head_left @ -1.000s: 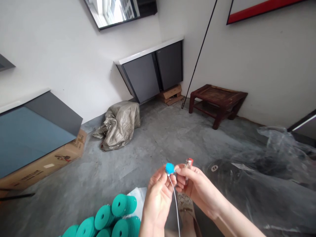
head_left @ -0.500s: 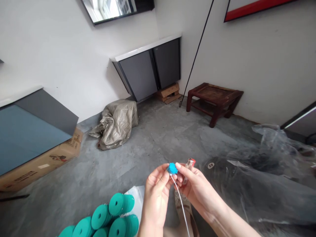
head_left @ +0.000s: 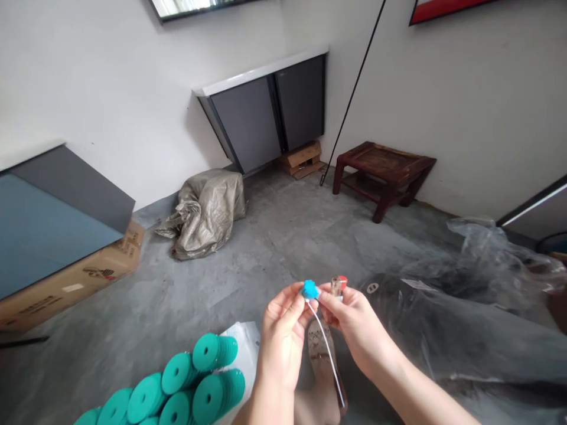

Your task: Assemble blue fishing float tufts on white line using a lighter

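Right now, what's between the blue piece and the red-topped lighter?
In the head view, fingers of the right hand show between the blue piece and the red-topped lighter.

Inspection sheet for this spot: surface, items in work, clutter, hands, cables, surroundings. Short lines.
Surface: grey floor, blotchy.
Items in work: small blue piece; white strand running down from just under it; what looks like a lighter, red at the top.
Clutter: green rolls lower left; crumpled sack; clear plastic sheeting at right.
Hands: left hand pinches the blue piece; right hand holds the lighter, fingertips at the blue piece.
Cables: black line by the wall, cord or rod unclear.
Surroundings: cabinet, low wooden stool, cardboard box.
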